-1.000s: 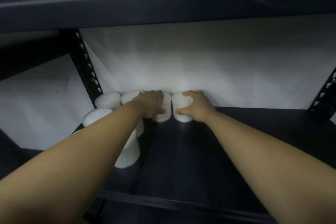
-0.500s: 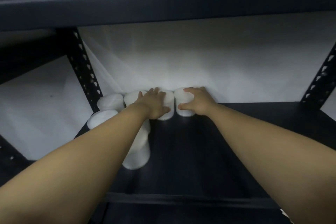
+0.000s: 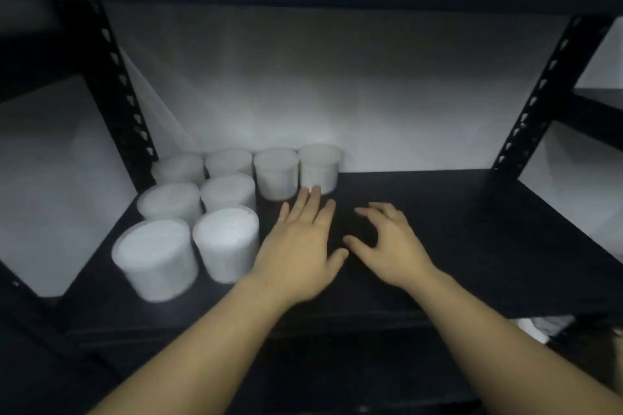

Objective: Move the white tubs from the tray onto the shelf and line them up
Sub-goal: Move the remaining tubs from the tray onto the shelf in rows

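— Where are the round white plastic tubs (image 3: 276, 173) found?
— Eight are grouped at the far left of the black metal shelf (image 3: 472, 246).
— And the hands?
— Nothing is held: the left hand (image 3: 298, 246) is spread flat, the right hand (image 3: 387, 246) loosely spread, fingers slightly bent.

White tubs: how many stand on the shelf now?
8, all at the left: four along the back, two mid, two front.

Nothing readable is showing anywhere. The white tubs (image 3: 229, 239) on the dark shelf (image 3: 472, 246) are carrying no legible label or number; one tub at the back (image 3: 276, 175) is showing a faint grey patch on its side, too blurred to read. The shelf posts are bearing only punched holes.
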A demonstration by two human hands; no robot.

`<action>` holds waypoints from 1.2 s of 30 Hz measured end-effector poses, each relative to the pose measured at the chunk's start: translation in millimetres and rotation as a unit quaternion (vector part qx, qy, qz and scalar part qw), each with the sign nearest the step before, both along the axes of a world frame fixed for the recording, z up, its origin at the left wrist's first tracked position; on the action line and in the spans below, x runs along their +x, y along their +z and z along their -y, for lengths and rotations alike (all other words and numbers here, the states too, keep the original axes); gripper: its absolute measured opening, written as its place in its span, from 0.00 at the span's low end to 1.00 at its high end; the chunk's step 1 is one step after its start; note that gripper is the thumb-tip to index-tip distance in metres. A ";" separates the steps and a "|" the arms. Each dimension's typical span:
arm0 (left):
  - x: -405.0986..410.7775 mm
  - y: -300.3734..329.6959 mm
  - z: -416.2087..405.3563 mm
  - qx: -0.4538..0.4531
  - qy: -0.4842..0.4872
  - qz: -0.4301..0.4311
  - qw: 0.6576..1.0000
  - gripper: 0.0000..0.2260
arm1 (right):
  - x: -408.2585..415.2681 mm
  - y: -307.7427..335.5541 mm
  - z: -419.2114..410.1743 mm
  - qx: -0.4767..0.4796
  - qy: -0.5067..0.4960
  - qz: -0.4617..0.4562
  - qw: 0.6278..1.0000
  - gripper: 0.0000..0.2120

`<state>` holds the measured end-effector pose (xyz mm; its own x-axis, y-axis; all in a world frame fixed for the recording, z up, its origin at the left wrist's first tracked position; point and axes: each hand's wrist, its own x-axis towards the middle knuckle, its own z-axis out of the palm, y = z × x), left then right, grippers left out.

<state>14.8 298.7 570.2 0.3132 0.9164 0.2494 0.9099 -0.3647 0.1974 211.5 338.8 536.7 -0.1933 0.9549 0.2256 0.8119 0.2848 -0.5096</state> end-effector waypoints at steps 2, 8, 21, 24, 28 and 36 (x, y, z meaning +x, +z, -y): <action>6.8 -16.4 17.1 -0.019 -0.005 0.008 1.000 0.36 | 7.6 -7.3 24.4 0.011 -0.006 0.019 1.000 0.31; 8.4 -52.7 46.2 -0.058 -0.007 0.032 0.998 0.35 | 27.7 -31.8 74.5 0.036 -0.043 0.061 0.997 0.29; 14.2 -64.9 99.6 -0.017 0.022 0.022 0.999 0.31 | 52.4 -55.8 121.1 0.084 -0.026 0.069 0.994 0.25; 24.6 -62.9 116.5 -0.007 0.041 0.023 0.999 0.31 | 62.9 -52.6 129.3 0.107 -0.017 0.050 0.993 0.24; 48.3 -69.6 142.9 0.002 0.059 0.024 0.998 0.31 | 82.0 -55.4 147.7 0.145 0.012 0.011 0.989 0.20; 87.3 -109.6 197.5 -0.028 0.082 0.044 0.995 0.30 | 122.4 -95.1 187.3 0.113 0.051 -0.015 0.992 0.18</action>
